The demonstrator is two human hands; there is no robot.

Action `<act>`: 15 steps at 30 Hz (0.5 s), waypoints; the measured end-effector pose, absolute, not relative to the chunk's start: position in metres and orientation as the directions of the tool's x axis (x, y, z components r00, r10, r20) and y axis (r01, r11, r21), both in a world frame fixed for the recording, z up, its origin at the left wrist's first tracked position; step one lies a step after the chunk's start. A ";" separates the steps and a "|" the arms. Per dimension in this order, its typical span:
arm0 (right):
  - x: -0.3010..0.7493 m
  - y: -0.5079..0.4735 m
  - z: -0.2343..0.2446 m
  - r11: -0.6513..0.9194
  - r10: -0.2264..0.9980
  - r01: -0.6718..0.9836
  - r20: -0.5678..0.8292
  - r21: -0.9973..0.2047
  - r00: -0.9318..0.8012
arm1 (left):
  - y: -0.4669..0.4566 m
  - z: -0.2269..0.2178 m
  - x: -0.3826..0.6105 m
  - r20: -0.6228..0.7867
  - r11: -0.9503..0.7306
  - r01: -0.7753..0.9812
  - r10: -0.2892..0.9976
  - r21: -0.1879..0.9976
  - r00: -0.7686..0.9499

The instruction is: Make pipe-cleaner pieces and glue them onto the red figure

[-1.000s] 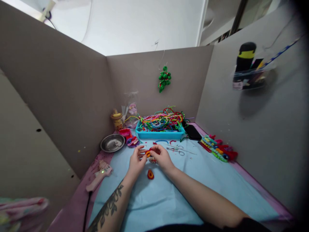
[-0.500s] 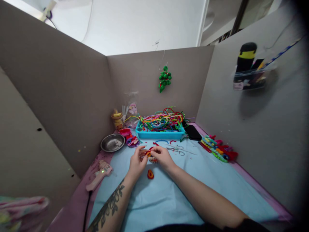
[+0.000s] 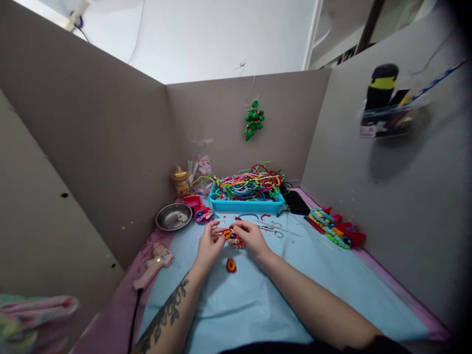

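Both hands meet over the middle of the blue sheet. My left hand [image 3: 211, 242] pinches a small orange and red pipe-cleaner piece [image 3: 227, 234] between thumb and fingers. My right hand [image 3: 251, 239] is closed on a striped white, red and orange pipe-cleaner figure [image 3: 236, 242], which has a dark blue spot and touches the orange piece. Its far side is hidden behind my right fingers. Just below the hands, a red drop-shaped pipe-cleaner piece [image 3: 230, 265] with an orange middle lies flat. Scissors [image 3: 273, 231] lie beyond my right hand.
A blue tray [image 3: 247, 205] heaped with coloured pipe cleaners stands at the back. A metal bowl [image 3: 173, 217] and a pink glue gun [image 3: 154, 268], its light green, are on the left. Finished colourful pieces [image 3: 334, 228] and a black phone [image 3: 296, 202] lie to the right.
The striped figure between my hands shows more of its side and its dark blue spot now. My hands have barely moved; the whole view has shifted slightly.
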State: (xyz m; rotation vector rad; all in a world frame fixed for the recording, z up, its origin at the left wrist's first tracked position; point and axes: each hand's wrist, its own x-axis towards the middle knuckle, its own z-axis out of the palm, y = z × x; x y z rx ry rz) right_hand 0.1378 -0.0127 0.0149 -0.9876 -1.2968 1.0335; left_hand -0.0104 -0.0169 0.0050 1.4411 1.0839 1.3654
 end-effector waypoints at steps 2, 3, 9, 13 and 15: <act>0.143 -0.013 0.017 0.365 0.931 0.082 0.366 -0.927 0.000 | -0.016 0.005 -0.010 0.235 -0.235 0.014 0.972 0.972 0.025; 0.145 -0.013 0.018 0.430 0.902 0.150 0.432 -0.891 -0.016 | -0.017 0.006 -0.010 0.223 -0.224 0.003 0.974 0.975 0.029; 0.155 -0.012 0.019 0.680 0.732 0.315 0.637 -0.662 -0.244 | -0.017 0.004 -0.010 0.179 -0.175 -0.066 0.981 0.982 0.071; 0.157 -0.010 0.017 0.716 0.696 0.365 0.652 -0.595 -0.300 | -0.015 0.000 -0.011 0.179 -0.170 -0.095 0.980 0.981 0.091; 0.158 -0.009 0.017 0.734 0.676 0.383 0.662 -0.561 -0.323 | -0.015 0.000 -0.011 0.168 -0.156 -0.113 0.981 0.981 0.100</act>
